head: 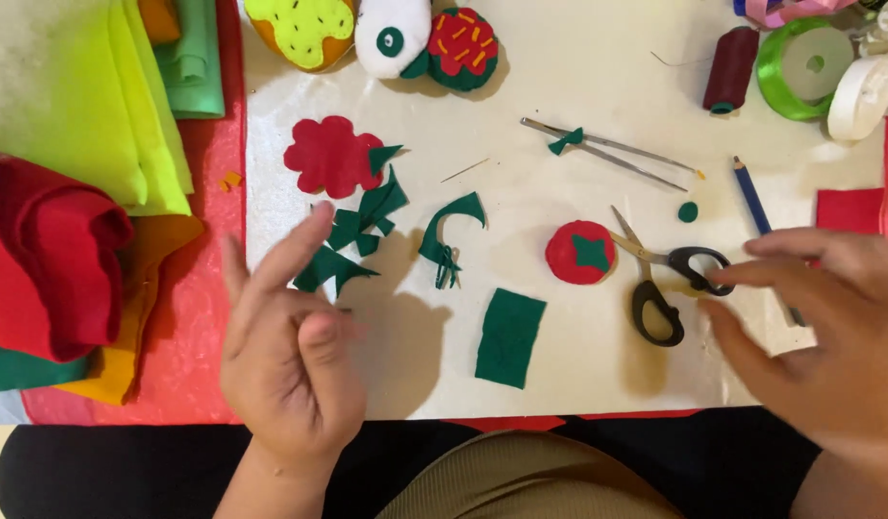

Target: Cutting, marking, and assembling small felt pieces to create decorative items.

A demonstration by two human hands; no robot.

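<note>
Head cam: left hand (290, 360) up off the table, palm up, fingers loosely spread, holding nothing, green felt scraps (352, 240) just beyond. Right hand (814, 332) spread wide, fingertips at black-handled scissors (660, 279), beside red felt tomato (580, 252).

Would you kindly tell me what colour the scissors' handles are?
Black, seen best in the head view: the scissors lie by the right hand.

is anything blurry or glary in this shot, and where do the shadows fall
Head view: both hands, left and right, are motion-blurred; the black-handled scissors and green felt rectangle are sharp; soft sheen on the white table sheet; hand shadows fall right and away from the person.
</note>
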